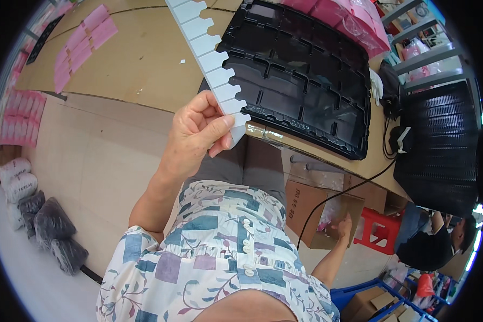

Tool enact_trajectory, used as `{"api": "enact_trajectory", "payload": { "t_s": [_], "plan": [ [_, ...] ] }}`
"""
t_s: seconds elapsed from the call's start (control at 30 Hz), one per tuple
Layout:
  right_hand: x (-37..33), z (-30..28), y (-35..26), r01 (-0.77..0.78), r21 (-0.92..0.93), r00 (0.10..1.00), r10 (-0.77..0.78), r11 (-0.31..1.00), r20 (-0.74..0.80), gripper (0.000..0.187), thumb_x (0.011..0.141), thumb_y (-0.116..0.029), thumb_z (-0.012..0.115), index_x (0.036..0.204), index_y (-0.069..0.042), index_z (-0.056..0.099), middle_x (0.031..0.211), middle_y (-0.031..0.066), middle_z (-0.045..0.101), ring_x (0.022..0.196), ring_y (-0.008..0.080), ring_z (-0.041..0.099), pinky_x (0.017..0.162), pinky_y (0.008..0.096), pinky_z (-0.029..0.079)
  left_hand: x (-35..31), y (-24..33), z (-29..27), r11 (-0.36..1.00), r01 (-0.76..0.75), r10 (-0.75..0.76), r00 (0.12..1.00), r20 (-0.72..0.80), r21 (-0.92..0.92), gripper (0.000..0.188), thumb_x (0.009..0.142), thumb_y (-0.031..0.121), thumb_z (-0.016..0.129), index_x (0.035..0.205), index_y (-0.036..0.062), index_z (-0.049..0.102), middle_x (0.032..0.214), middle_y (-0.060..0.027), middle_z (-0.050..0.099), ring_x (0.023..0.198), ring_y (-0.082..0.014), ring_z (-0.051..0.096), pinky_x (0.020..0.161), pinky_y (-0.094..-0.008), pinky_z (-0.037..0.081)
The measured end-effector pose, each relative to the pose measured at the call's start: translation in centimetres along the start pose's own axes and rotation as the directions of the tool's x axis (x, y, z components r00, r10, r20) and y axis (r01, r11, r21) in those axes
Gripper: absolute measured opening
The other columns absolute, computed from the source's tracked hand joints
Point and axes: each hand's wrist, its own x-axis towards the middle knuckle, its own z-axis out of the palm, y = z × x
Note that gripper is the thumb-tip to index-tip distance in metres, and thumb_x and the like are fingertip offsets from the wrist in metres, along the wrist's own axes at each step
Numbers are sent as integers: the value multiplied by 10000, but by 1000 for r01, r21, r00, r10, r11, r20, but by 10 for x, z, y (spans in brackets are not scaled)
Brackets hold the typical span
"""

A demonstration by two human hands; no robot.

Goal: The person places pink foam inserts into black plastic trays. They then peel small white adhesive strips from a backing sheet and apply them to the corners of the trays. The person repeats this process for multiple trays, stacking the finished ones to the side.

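In my left hand (pixel 203 127) is a long pale grey strip (pixel 212 59) with notched tabs along one side, pinched near its lower end between thumb and fingers. The strip slants up and away over the table. Just right of it lies a black plastic tray (pixel 300 75) with many shallow compartments. My right hand (pixel 344 227) hangs low at my right side, beside an open cardboard box (pixel 311 209) on the floor. Its fingers look spread, and nothing shows in them. Pale and pinkish scraps (pixel 328 217) lie inside that box.
Pink sheets (pixel 86 45) lie on the brown tabletop (pixel 139 59), and pink wrapped packs (pixel 349 21) sit behind the tray. A black cable (pixel 333 196) hangs off the table's right end. A red stool (pixel 380 231) stands near another person (pixel 432 244). Dark bags (pixel 53 222) are at left.
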Motion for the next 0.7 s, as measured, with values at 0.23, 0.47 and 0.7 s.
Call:
{"api": "enact_trajectory", "payload": {
  "t_s": [0.23, 0.47, 0.7],
  "plan": [
    [-43, -49, -46, -370, 343, 927, 370, 863, 66, 564, 901, 3, 444, 1457, -57, 372, 1178, 171, 651, 917, 305, 695, 717, 394, 597, 10, -3, -1, 999, 23, -20, 998, 60, -35, 67, 930, 23, 606, 941, 7, 542, 816, -58, 607, 568, -39, 529, 445, -173, 366],
    [-35, -48, -9, -197, -277, 972, 224, 941, 68, 336, 892, -76, 531, 1200, -11, 648, 1186, 170, 661, 930, 344, 674, 950, 450, 473, 18, -2, -4, 998, 47, -43, 994, 100, -38, 72, 932, 34, 609, 940, 10, 542, 838, -50, 602, 603, -38, 536, 466, -170, 375],
    [-136, -126, -300, 481, 229, 677, -193, 846, -710, 201, 978, -66, 550, 1120, 11, 670, 892, 93, 703, 802, 145, 645, 761, 255, 511, 16, 1, 17, 1000, 1, -2, 994, 105, 12, 83, 926, 24, 618, 985, -2, 565, 878, -63, 623, 653, -47, 562, 476, -170, 385]
  ]
}}
